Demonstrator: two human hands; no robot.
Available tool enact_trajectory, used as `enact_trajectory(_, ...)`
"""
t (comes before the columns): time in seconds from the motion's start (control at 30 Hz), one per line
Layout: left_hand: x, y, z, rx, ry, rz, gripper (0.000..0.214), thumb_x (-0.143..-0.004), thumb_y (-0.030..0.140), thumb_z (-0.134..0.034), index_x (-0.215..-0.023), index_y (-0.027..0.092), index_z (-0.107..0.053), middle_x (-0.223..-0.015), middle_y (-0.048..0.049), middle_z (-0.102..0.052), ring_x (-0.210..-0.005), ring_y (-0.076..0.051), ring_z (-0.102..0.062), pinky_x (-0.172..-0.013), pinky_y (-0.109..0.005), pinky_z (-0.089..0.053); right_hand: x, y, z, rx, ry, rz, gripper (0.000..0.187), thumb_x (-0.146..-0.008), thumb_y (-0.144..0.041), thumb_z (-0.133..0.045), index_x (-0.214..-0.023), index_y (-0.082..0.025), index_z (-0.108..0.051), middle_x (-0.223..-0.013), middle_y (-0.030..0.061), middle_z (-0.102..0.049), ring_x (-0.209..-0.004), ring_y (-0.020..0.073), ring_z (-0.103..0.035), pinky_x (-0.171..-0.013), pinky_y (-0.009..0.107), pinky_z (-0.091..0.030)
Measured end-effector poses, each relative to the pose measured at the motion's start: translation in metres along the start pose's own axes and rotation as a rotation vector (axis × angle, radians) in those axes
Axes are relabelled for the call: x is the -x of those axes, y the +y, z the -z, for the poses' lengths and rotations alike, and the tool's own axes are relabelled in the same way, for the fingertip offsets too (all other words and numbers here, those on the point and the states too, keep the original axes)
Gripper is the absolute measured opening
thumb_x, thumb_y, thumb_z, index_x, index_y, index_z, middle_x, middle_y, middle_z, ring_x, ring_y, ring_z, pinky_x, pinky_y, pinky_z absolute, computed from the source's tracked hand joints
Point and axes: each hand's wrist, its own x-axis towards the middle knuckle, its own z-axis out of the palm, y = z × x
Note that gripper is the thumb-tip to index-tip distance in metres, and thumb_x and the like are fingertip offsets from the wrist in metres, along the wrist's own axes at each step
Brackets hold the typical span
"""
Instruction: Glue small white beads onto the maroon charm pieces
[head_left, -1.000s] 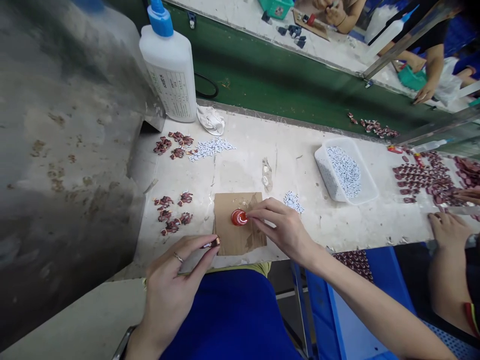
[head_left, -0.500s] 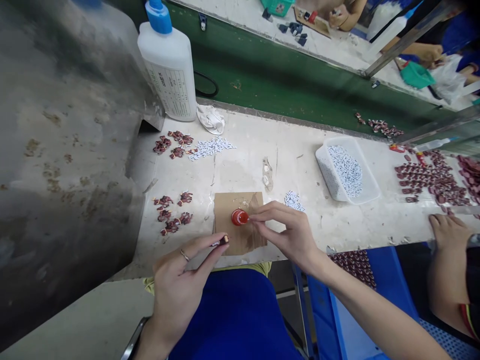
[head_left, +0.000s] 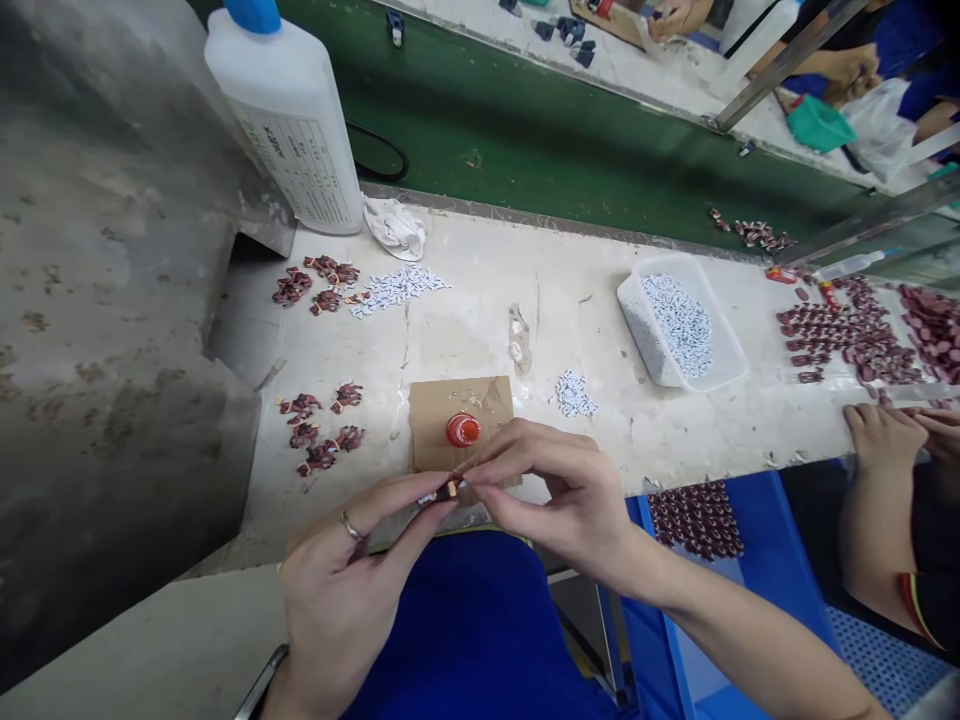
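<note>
My left hand point(head_left: 345, 575) pinches a small dark brown piece with a tan end point(head_left: 451, 489) between thumb and fingertip, just over the bench's front edge. My right hand point(head_left: 574, 490) is closed in a pinch beside it, its fingertips holding a tiny pale piece point(head_left: 463, 484) against or very near the tan end. Whether the two pieces touch, I cannot tell. Just beyond my fingers, a small red pot point(head_left: 463, 430) stands on a square of brown cardboard point(head_left: 426, 402). A little heap of white-and-dark bits point(head_left: 576, 393) lies to the right.
Bundles of brown pieces point(head_left: 320, 457) and scattered white bits point(head_left: 397, 288) lie at left. A large white bottle point(head_left: 292, 130) stands by a metal panel point(head_left: 112, 300). Rightward are a clear bin point(head_left: 726, 362), rows of brown pieces point(head_left: 814, 330) and a co-worker's hand point(head_left: 885, 440).
My right hand has moved from the red pot down and left to the brown piece in my left hand. The view has shifted slightly.
</note>
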Motion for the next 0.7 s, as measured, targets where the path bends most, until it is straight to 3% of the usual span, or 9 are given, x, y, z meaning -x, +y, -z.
enact_trajectory(0.13, 0.001, -0.002, 0.000, -0.012, 0.017, -0.017, 0.033, -0.085, 0.022, -0.080, -0.109, 0.043, -0.074, -0.104, 0.0203, -0.076, -0.088, 0.001, -0.074, -0.096, -0.005, -0.057, 0.000, -0.001, 0.001, 0.067, -0.055, 0.046, 0.013, -0.093, -0.008, -0.071, -0.103, -0.015, -0.077, -0.097, 0.0075, -0.078, -0.090, 0.0163, -0.074, -0.078, 0.031, -0.062)
enact_trajectory(0.23, 0.003, -0.003, -0.001, -0.013, 0.042, -0.027, 0.033, -0.083, 0.018, -0.080, -0.107, 0.041, -0.075, -0.104, 0.0193, -0.076, -0.086, 0.000, -0.075, -0.095, -0.005, -0.058, 0.004, 0.000, 0.000, 0.258, -0.099, 0.169, 0.015, -0.097, -0.009, -0.066, -0.110, -0.011, -0.074, -0.102, 0.0119, -0.076, -0.092, 0.0172, -0.074, -0.073, 0.029, -0.062)
enact_trajectory(0.37, 0.002, 0.001, -0.003, 0.073, 0.056, 0.043, 0.029, -0.083, 0.017, -0.080, -0.102, 0.038, -0.078, -0.099, 0.0162, -0.078, -0.083, -0.003, -0.076, -0.090, -0.006, -0.060, 0.007, -0.001, 0.003, 0.365, -0.110, 0.271, 0.017, -0.099, -0.007, -0.064, -0.113, -0.009, -0.072, -0.103, 0.0129, -0.076, -0.092, 0.0177, -0.073, -0.072, 0.029, -0.062)
enact_trajectory(0.57, -0.002, 0.005, -0.007, 0.136, 0.034, 0.119, 0.024, -0.085, 0.022, -0.079, -0.105, 0.035, -0.077, -0.099, 0.0110, -0.079, -0.087, -0.007, -0.077, -0.087, -0.007, -0.060, 0.000, -0.007, 0.002, 0.100, -0.113, -0.050, 0.033, -0.093, -0.018, -0.077, -0.125, -0.021, -0.071, -0.108, 0.0052, -0.073, -0.098, 0.0170, -0.071, -0.084, 0.034, -0.062)
enact_trajectory(0.7, 0.007, -0.001, 0.002, 0.055, -0.002, 0.102, 0.036, -0.089, 0.028, -0.075, -0.123, 0.035, -0.069, -0.115, 0.0062, -0.076, -0.100, -0.010, -0.076, -0.097, -0.015, -0.062, -0.013, -0.003, 0.000, 0.035, -0.177, -0.102, 0.017, -0.094, -0.020, -0.075, -0.110, -0.024, -0.077, -0.104, 0.0022, -0.073, -0.098, 0.0159, -0.070, -0.087, 0.034, -0.060)
